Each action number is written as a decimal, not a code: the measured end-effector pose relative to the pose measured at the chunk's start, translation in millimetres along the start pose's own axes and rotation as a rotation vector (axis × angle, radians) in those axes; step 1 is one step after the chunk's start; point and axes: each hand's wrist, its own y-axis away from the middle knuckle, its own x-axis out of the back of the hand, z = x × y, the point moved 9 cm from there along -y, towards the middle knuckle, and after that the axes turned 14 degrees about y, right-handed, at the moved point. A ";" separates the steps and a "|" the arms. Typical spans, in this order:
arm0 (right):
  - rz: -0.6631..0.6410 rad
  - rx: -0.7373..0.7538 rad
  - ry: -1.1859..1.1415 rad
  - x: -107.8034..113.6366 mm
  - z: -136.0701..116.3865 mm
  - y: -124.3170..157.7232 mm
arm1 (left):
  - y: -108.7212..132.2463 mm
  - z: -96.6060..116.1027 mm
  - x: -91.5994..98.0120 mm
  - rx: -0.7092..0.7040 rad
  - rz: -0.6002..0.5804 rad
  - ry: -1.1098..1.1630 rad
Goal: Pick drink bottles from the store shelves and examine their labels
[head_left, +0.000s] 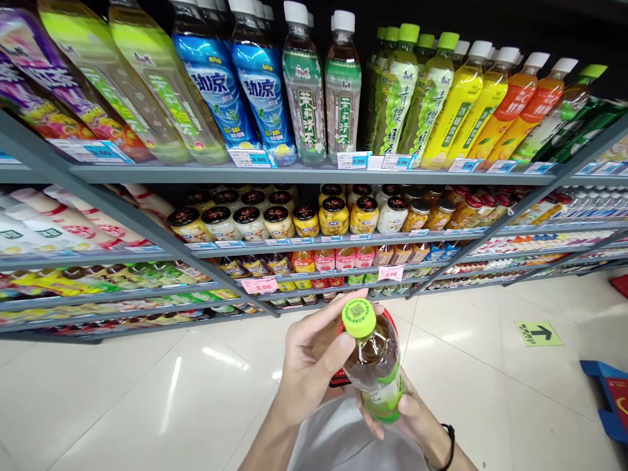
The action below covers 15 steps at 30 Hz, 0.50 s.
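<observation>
In the head view, a green-capped plastic drink bottle [373, 369] tilts with its long axis running cap up-left, base down-right. The left hand [309, 356] grips near the neck; the right hand [409, 418] closes around the lower body. The cap [359, 318] shows a printed square code; a pink shelf tag [260, 285] reads 3.90.

Held btl [373, 373] partly hidden behind fingers [408, 407]

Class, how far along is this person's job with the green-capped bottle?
Done: the green-capped bottle is off the shelves. In hand: the left hand grips its upper part, thumb by the cap, and the right hand supports it lower down. Left: the cap is on, and the shelved drink bottles stand untouched.
</observation>
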 end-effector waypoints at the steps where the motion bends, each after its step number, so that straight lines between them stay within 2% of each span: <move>1: -0.025 -0.011 -0.015 -3.7 0.8 0.2 | -0.3 1.7 0.8 -0.014 0.010 -0.015; 6: -0.113 -0.083 -0.065 -15.7 8.8 0.4 | 0.6 6.5 6.8 -0.074 0.068 -0.055; 10: -0.122 -0.062 -0.068 -16.3 7.9 1.4 | 1.5 7.8 7.0 -0.091 0.064 -0.061; 15: -0.074 -0.039 -0.018 -6.7 9.3 5.5 | -0.7 4.3 3.7 -0.036 0.042 -0.042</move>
